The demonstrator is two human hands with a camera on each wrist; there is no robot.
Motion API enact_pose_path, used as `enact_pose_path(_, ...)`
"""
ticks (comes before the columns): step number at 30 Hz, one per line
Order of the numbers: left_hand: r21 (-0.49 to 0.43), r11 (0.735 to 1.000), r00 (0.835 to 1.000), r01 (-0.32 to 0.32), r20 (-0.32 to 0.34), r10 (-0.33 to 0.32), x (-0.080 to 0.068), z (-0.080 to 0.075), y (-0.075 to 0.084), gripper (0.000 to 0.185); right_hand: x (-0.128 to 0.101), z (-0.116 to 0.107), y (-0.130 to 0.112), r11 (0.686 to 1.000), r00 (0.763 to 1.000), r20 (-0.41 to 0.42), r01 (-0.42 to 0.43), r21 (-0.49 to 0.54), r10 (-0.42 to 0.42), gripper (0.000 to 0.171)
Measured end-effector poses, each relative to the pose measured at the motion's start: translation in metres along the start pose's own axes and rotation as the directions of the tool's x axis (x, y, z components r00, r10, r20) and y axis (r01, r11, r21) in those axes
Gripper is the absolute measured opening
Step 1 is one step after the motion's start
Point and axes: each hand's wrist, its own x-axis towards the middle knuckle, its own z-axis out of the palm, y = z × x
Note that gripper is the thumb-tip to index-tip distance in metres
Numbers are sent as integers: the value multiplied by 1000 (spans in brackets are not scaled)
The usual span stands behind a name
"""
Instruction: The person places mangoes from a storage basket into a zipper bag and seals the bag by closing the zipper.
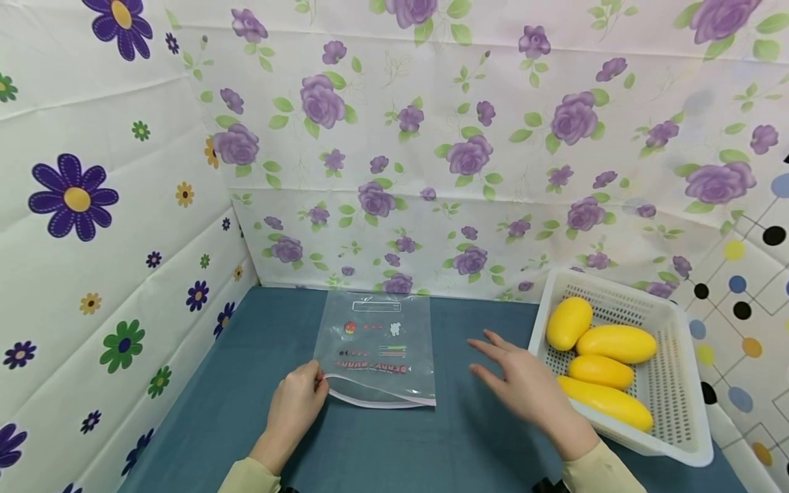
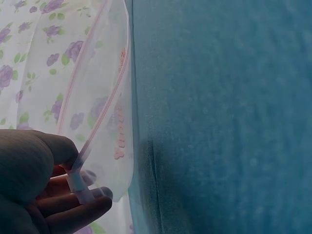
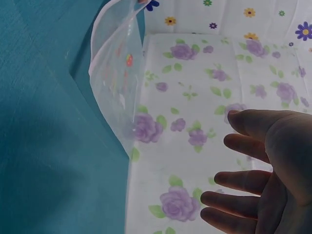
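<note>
A clear zip bag [image 1: 376,342] with small printed figures lies on the blue tabletop, its zip edge facing me and parted. My left hand [image 1: 297,398] pinches the left corner of that edge between thumb and fingers. In the left wrist view the zip slider [image 2: 75,181] shows at the fingers, and the bag's mouth [image 2: 95,97] gapes. To the right of the bag, my right hand [image 1: 522,385] hovers with its fingers spread and holds nothing. The right wrist view shows its fingers [image 3: 239,180] stretched out, apart from the bag [image 3: 117,83].
A white plastic basket [image 1: 678,383] stands on the right with several yellow mangoes [image 1: 616,344] in it, just beside my right forearm. Flowered cloth [image 1: 382,137] rises behind the blue table [image 1: 394,452], and patterned cloths hang on both sides.
</note>
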Motion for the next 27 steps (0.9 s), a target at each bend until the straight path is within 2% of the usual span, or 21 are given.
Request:
enact_pose_path(9,1,1000,1000,-4,6,4,0,1,-2,34,-1,-7,6,999,999,11,-33,-18,33,50)
enact_pose_path(16,5,1000,1000,2,4,-2,-1,2,-2,33,-3,-14,11,998,998,32,-62,5,61,52)
enact_pose_path(27,5,1000,1000,8,13,-8,-1,1,-1,34,-5,-18,20,998,998,16,-66,-21,67,53)
